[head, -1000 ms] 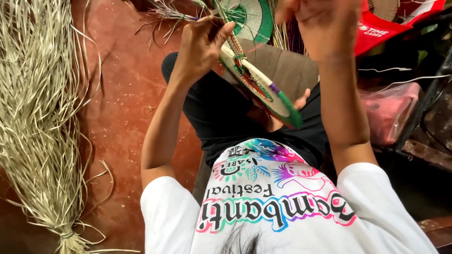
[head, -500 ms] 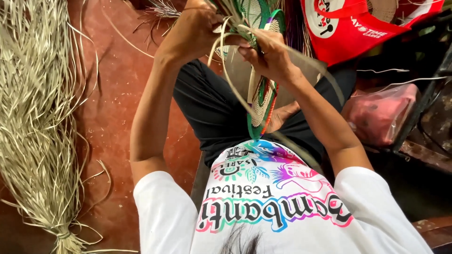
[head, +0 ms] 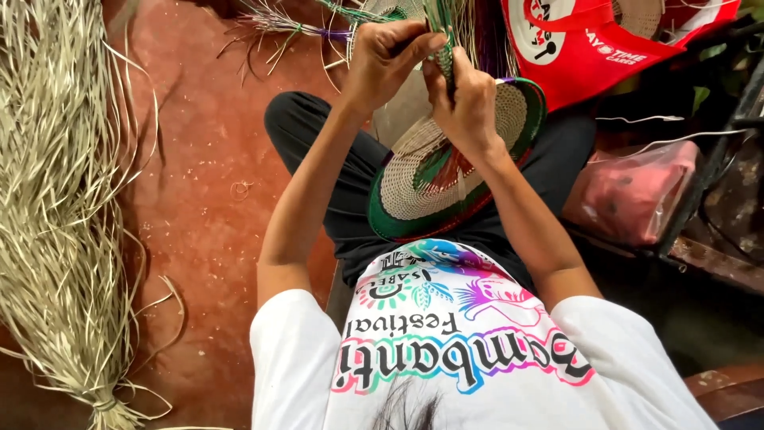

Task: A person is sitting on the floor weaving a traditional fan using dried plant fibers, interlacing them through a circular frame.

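Now the woven fan (head: 446, 179) lies flat-faced to the camera, turned from edge-on.
Left hand (head: 386, 60) and right hand (head: 465, 99) both grip closed on its green strands (head: 440, 24).

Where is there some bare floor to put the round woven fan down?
The red floor lies bare between the straw bundle and the person's knee. It is crowded on the right, with the red bag and pink plastic bag, and up top, where both hands grip the fan.
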